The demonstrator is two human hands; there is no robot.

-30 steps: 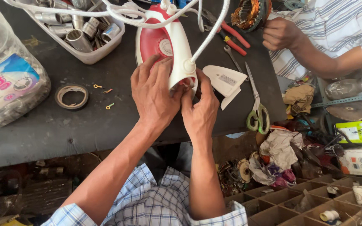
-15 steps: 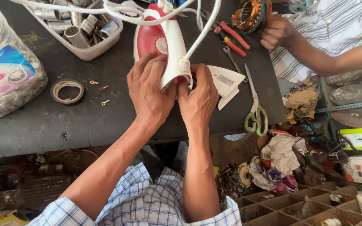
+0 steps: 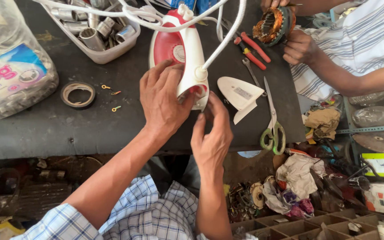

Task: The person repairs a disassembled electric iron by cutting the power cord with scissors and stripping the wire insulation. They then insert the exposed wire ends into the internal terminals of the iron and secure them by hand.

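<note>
A red and white clothes iron (image 3: 179,49) lies on the dark workbench (image 3: 45,129), its white cord (image 3: 225,31) running up from the rear end. My left hand (image 3: 163,100) lies over the iron's near left side and grips it. My right hand (image 3: 212,133) reaches the iron's rear end with thumb and fingertips at the open back. A white plastic cover piece (image 3: 241,92) lies just right of the iron, apart from both hands.
Green-handled scissors (image 3: 272,129), red-handled pliers (image 3: 254,46), a tape roll (image 3: 78,94), small screws (image 3: 112,93), a white tray of metal parts (image 3: 96,31) and a plastic jar (image 3: 10,75) sit on the bench. Another person's hands hold a copper-wound motor stator (image 3: 274,24) at top right. Clutter fills the floor.
My right hand has slid back off the iron's rear, leaving only its fingertips there. My left hand stays on the iron. The view has shifted slightly.
</note>
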